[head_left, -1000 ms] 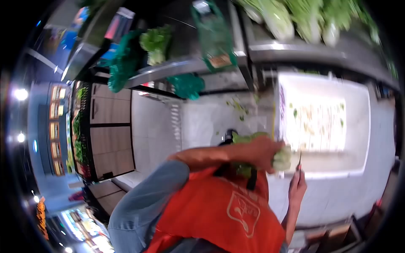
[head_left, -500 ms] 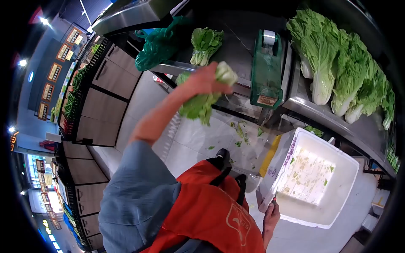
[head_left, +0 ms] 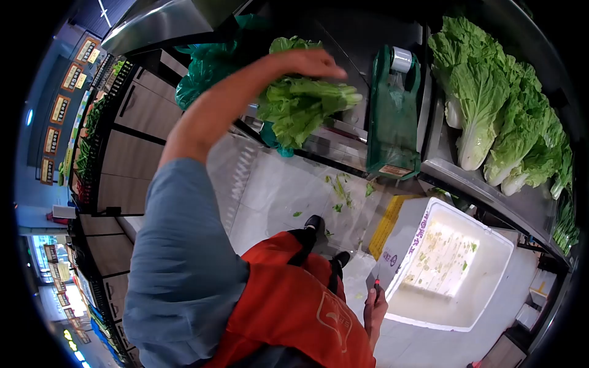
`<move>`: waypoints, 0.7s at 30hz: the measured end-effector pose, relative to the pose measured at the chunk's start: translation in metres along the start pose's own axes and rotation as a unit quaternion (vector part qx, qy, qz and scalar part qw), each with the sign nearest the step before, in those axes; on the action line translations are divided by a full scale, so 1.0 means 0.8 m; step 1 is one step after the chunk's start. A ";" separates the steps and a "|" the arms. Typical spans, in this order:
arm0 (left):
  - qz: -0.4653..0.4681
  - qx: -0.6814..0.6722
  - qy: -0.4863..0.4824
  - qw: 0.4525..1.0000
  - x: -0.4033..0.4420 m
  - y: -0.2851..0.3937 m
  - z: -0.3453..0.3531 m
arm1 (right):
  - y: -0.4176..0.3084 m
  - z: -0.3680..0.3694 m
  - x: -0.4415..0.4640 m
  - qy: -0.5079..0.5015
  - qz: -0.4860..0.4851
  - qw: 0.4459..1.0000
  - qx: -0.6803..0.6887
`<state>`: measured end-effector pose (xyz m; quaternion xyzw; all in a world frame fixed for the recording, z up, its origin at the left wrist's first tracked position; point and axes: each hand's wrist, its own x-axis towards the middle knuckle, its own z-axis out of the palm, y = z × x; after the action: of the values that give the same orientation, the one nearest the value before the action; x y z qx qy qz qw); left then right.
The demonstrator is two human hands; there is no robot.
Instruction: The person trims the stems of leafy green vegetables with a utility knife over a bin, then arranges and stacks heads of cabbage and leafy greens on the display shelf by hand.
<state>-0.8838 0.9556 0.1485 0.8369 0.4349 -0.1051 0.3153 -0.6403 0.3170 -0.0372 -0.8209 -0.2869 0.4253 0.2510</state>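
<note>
My left hand (head_left: 314,64) is over the dark counter, palm down with its fingers stretched out, just above a leafy green bunch (head_left: 300,110). That bunch lies at the counter's front edge, its pale cut stem pointing right. Behind my wrist a second green bunch (head_left: 293,44) is partly hidden. Low at the centre right, my right hand (head_left: 375,305) is closed round a small knife (head_left: 377,284) with a red and black handle, its blade pointing up beside the white foam box (head_left: 478,313).
A green tape dispenser (head_left: 392,122) stands on the counter, right of the bunch. Long cabbages (head_left: 481,116) lie on the metal shelf at the right. Green plastic bags (head_left: 205,73) are at the left. Leaf scraps (head_left: 340,190) litter the floor.
My left hand carried the leafy bunch from beside the foam box up to the counter, and its fingers have come off it. My right hand still holds the knife near the box.
</note>
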 end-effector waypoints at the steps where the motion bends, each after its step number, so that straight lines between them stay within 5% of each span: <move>1: 0.048 0.044 0.049 0.997 -0.009 -0.014 -0.020 | -0.001 0.004 0.002 0.004 -0.004 1.000 -0.005; 3: 0.095 0.235 0.069 0.965 -0.028 -0.025 -0.041 | -0.003 0.012 0.003 0.013 -0.012 1.000 -0.015; 5: 0.095 0.506 0.008 0.857 -0.047 -0.022 -0.036 | -0.038 0.009 0.000 0.011 -0.021 1.000 -0.014; 11: 0.244 0.618 0.000 0.747 -0.060 -0.071 -0.027 | -0.056 0.018 0.005 0.006 -0.020 0.999 -0.040; 21: 0.285 0.640 0.046 0.712 -0.022 -0.136 -0.025 | -0.105 0.055 -0.001 -0.017 -0.010 0.999 -0.041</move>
<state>-0.9826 1.0018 0.1245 0.9266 0.0186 -0.2248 -0.3008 -0.6993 0.3832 -0.0044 -0.8204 -0.3163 0.4243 0.2164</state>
